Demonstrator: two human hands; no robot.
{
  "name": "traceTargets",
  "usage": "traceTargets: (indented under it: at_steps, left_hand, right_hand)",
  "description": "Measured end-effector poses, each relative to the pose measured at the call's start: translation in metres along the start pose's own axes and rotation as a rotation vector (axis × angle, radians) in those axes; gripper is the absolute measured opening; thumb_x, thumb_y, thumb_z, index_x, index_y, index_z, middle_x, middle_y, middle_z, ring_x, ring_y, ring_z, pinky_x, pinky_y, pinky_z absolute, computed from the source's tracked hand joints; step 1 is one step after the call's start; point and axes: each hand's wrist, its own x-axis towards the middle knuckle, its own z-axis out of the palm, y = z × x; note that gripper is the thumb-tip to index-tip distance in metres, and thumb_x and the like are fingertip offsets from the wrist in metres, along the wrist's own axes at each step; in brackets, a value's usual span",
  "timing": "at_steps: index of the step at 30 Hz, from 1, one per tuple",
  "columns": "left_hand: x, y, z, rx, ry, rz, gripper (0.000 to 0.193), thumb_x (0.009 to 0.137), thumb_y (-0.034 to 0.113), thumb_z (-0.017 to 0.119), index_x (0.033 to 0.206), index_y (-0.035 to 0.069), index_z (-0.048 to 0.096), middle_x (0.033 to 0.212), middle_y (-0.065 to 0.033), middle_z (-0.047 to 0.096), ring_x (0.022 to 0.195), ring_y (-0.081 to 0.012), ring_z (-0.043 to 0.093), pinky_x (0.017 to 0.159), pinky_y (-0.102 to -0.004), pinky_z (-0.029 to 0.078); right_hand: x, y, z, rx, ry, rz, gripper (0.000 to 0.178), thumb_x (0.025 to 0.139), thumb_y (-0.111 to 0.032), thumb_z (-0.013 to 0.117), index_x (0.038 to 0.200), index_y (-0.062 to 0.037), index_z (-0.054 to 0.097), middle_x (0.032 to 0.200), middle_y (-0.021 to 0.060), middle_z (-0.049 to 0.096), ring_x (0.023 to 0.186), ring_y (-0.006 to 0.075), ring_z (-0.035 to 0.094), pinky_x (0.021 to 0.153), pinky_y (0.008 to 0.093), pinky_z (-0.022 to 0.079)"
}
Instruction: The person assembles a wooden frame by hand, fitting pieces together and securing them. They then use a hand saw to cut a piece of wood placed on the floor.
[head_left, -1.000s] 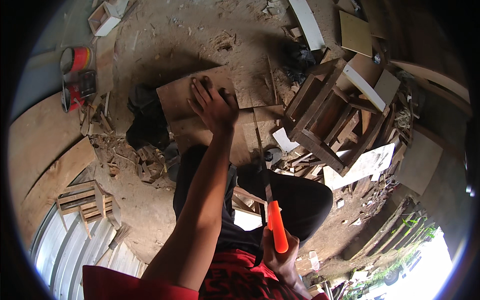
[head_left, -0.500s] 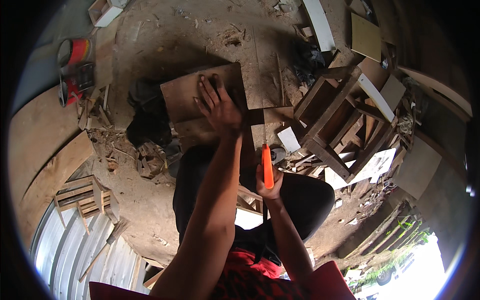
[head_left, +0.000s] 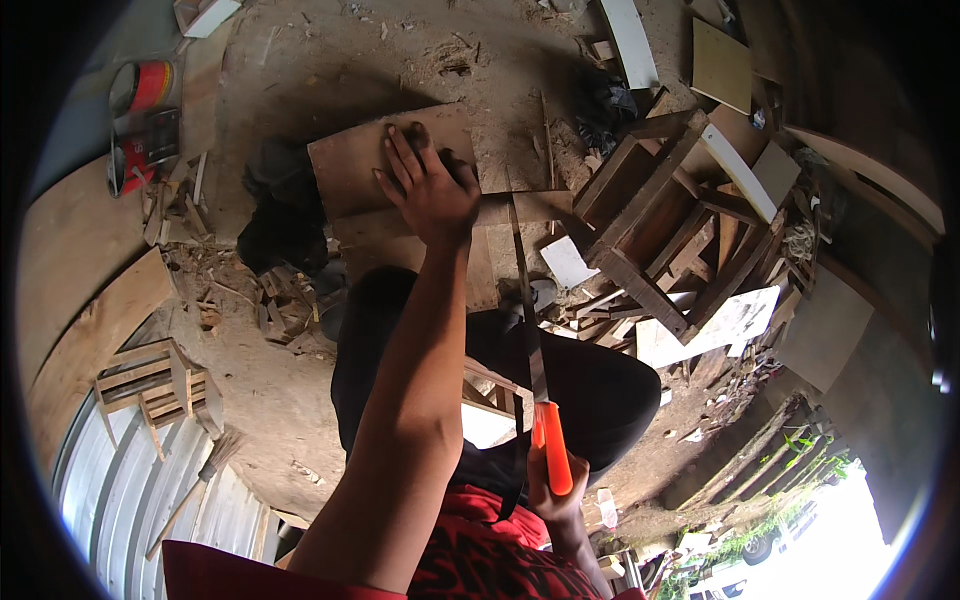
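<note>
My right hand (head_left: 542,490) is closed around the orange handle of a handsaw (head_left: 552,445), low in front of my body. The saw's thin blade points away from me and crosses a narrow wooden strip (head_left: 548,206) near its tip. That strip lies across a brown wooden board (head_left: 350,160) and sticks out past the board's right side. With fingers spread, my left hand (head_left: 432,195) presses down flat on the board and strip, left of the blade. My bent knees are just below the board.
An upturned wooden frame (head_left: 665,220) stands to the right among offcuts and a white panel (head_left: 710,325). Red and black cans (head_left: 140,130) are at the far left. A small slatted crate (head_left: 165,385) and a broom (head_left: 200,480) lie at the lower left. Wood scraps litter the dirt floor.
My right hand has pulled the saw back toward my body, so more of the blade shows on my side of the strip. My left hand stays on the board.
</note>
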Motion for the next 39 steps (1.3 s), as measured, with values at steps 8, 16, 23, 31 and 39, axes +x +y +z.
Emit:
traceTargets:
  at_steps: [8,16,23,31,39]
  left_hand:
    - [0.001,0.001,0.002,0.015,-0.072,0.012,0.067,0.096,0.040,0.048,0.152,0.007,0.032,0.160,-0.0232,0.022,0.150,-0.0366,0.020,0.118,-0.0615,0.015]
    - [0.000,0.005,-0.008,0.026,-0.090,0.022,0.066,0.097,0.037,0.052,0.152,0.009,0.031,0.161,-0.0224,0.022,0.150,-0.0357,0.022,0.118,-0.0598,0.016]
    - [-0.004,-0.006,0.008,0.035,-0.129,-0.014,0.076,0.086,0.006,0.049,0.157,0.015,0.023,0.167,-0.0124,0.009,0.154,-0.0277,0.012,0.122,-0.0567,0.009]
    - [-0.001,0.006,-0.004,-0.042,-0.064,-0.001,0.065,0.092,0.027,0.050,0.152,0.010,0.031,0.161,-0.0200,0.022,0.150,-0.0343,0.021,0.119,-0.0605,0.014]
    - [-0.001,0.005,-0.003,-0.033,-0.052,-0.005,0.061,0.096,0.036,0.046,0.150,0.009,0.035,0.159,-0.0210,0.026,0.149,-0.0355,0.023,0.118,-0.0612,0.016]
  right_hand:
    - [0.141,-0.050,0.020,0.009,0.037,0.066,0.022,0.094,-0.008,0.059,0.075,0.0019,0.057,0.054,0.0076,0.052,0.050,0.0098,0.049,0.047,0.0309,0.039]
    - [0.186,0.027,0.066,0.066,0.135,-0.235,0.016,0.088,-0.008,0.062,0.075,0.0021,0.061,0.057,0.0157,0.058,0.050,0.0275,0.064,0.051,0.0365,0.047]
    - [0.173,0.112,0.106,0.111,0.028,-0.401,0.006,0.084,0.000,0.061,0.090,0.0011,0.061,0.083,0.0131,0.061,0.081,0.0274,0.060,0.072,0.0357,0.048]
    - [0.025,0.019,0.023,-0.001,0.034,0.001,0.018,0.088,-0.002,0.063,0.072,0.0015,0.057,0.057,0.0109,0.053,0.045,0.0208,0.054,0.045,0.0334,0.039]
    - [0.091,-0.057,0.004,-0.009,0.045,0.074,0.015,0.092,-0.004,0.060,0.080,0.0043,0.061,0.056,0.0061,0.054,0.052,0.0092,0.053,0.049,0.0299,0.042]
